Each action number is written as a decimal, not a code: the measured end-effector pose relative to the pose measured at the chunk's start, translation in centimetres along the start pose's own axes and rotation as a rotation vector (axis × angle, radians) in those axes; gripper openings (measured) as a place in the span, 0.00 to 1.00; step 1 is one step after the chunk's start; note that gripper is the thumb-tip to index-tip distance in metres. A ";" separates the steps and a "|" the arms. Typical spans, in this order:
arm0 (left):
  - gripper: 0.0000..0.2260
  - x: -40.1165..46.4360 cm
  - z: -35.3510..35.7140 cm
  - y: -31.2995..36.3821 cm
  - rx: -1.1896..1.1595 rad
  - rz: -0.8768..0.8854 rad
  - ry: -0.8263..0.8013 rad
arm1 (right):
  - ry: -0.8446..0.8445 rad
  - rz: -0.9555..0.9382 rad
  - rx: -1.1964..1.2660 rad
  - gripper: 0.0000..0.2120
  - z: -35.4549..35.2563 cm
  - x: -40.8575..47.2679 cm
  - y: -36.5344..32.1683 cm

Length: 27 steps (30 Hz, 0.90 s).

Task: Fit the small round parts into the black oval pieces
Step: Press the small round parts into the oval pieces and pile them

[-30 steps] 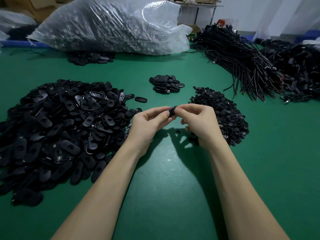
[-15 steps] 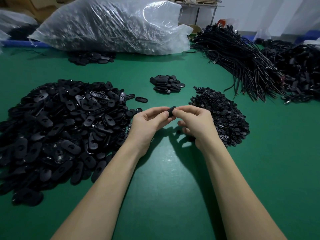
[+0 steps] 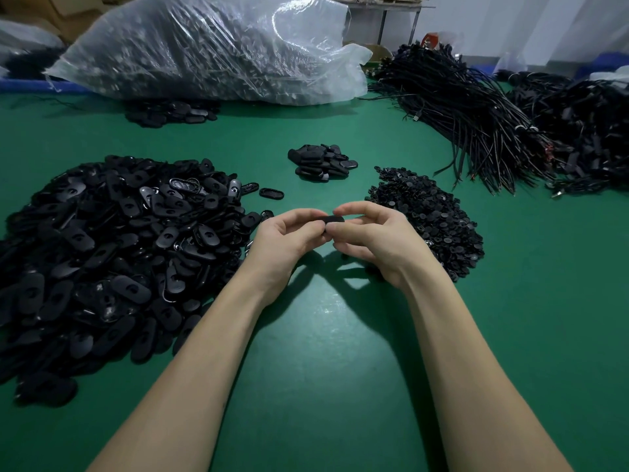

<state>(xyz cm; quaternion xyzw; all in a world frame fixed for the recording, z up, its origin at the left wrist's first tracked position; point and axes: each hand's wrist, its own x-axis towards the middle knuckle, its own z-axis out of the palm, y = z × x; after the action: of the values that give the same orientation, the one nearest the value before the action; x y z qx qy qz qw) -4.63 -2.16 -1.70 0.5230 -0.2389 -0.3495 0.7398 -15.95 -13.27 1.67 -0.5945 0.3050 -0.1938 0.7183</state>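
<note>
Mostly we see bare green counter near us, between our forearms; the big pile of oval pieces crowds the left edge, and the round parts lie right of our hands. Our left hand and right hand both pinch one oval piece above the counter. Fingers hide most of it, so we cannot tell whether a round part sits inside. Far left, a clear bag holds dark parts, too blurred to name.
</note>
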 end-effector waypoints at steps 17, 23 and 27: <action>0.07 0.0 -0.1 -0.1 0.102 0.033 -0.013 | 0.016 -0.095 -0.159 0.04 -0.8 -0.3 -0.4; 0.06 0.1 -0.4 -0.3 0.170 0.033 -0.028 | 0.056 -0.113 -0.211 0.05 -0.7 -0.2 -0.3; 0.07 0.0 -0.5 -0.4 0.242 0.047 -0.046 | 0.058 -0.125 -0.268 0.04 -1.0 -0.3 -0.3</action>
<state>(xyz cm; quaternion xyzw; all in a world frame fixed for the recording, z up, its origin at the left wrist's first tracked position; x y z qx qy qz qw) -4.37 -2.00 -2.21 0.5944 -0.3086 -0.3126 0.6736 -16.75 -13.89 1.94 -0.6973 0.3110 -0.2127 0.6098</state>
